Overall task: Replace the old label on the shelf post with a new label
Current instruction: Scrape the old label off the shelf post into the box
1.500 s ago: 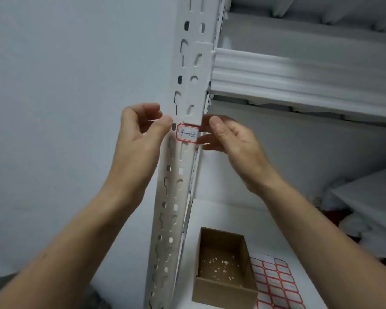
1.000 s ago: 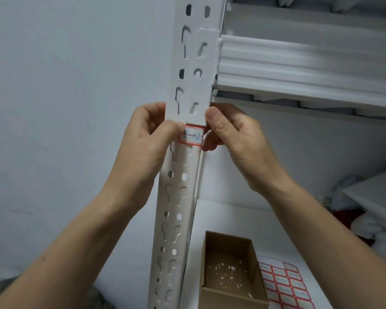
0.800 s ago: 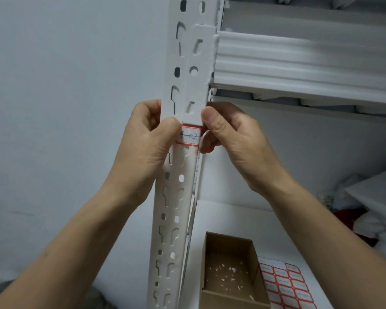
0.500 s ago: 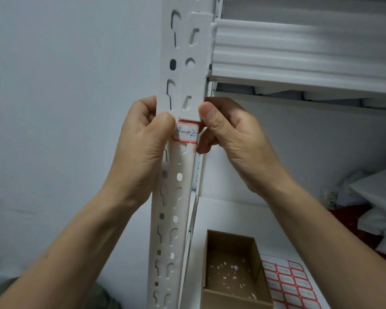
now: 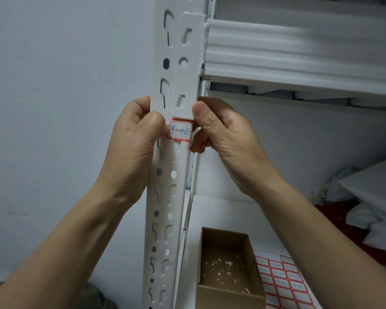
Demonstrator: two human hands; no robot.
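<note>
Where it sits on the white slotted shelf post (image 5: 165, 197), the red-bordered label (image 5: 180, 131) reads "9-02" in blue pen — the left hand (image 5: 134, 143) and right hand (image 5: 223, 134) pinch its side edges, fingers curled behind the post. Near right, a cardboard box (image 5: 227, 293) stands beside a label sheet (image 5: 281, 279).

This looks like a storeroom to me. A white slotted metal shelf post (image 5: 165, 197) of warehouse-style racking rises before me against a bare pale wall (image 5: 54, 85), and a ribbed white shelf beam (image 5: 299, 52) hooks into it. The post bears a red-bordered paper label (image 5: 180, 131) with a handwritten blue code. Near the front edge of the white lower shelf board (image 5: 221, 210) sit an open brown cardboard box (image 5: 230, 293) and a sheet of red-bordered stickers (image 5: 281, 282). White wrapped bundles (image 5: 377, 190) pile up toward its right end.
</note>
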